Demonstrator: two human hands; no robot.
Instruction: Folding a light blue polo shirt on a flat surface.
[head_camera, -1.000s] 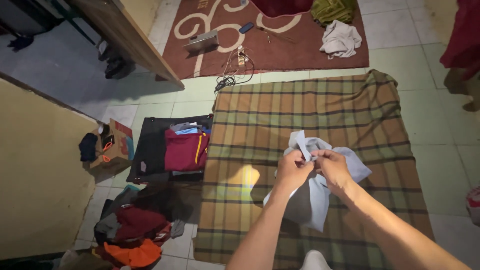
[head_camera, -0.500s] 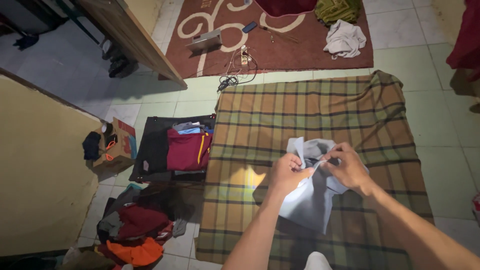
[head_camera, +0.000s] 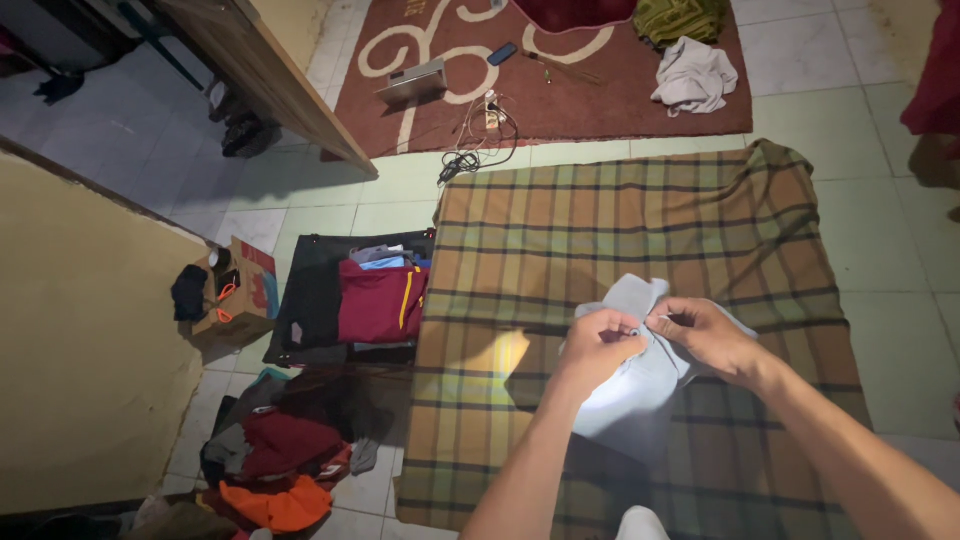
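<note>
A small cardboard box (head_camera: 232, 296) with red and orange printed sides stands open on the tiled floor (head_camera: 300, 205), off the left edge of the plaid blanket (head_camera: 640, 220), with a dark cloth bundle (head_camera: 188, 292) against its left side. No label on it can be made out.

Both hands work over the near right part of the blanket. The left hand (head_camera: 598, 352) and the right hand (head_camera: 706, 338) are close together, fingers pinched shut on the upper edge of one pale grey garment (head_camera: 640, 375), which hangs from them and drapes down onto the blanket. A bright patch of light falls on the blanket just left of the garment.

Just beside the blanket's left edge lies one black mat (head_camera: 312, 300) carrying a short stack of folded clothes (head_camera: 380, 300), a maroon piece with a yellow stripe on top and light blue showing behind it. Nearer, off the blanket's near left corner, sits one loose heap of clothes (head_camera: 280, 465) in dark red, black and orange.

Beyond the blanket's far edge lies one dark red rug (head_camera: 560, 100) with cream swirls. On it are one silver laptop (head_camera: 412, 84), one phone (head_camera: 502, 54), one white crumpled cloth (head_camera: 695, 75) and one olive green cloth (head_camera: 682, 18). A tangle of black cable (head_camera: 462, 160) trails from the rug to the blanket's far left corner. A wooden plank (head_camera: 262, 72) slants across the floor at far left.
</note>
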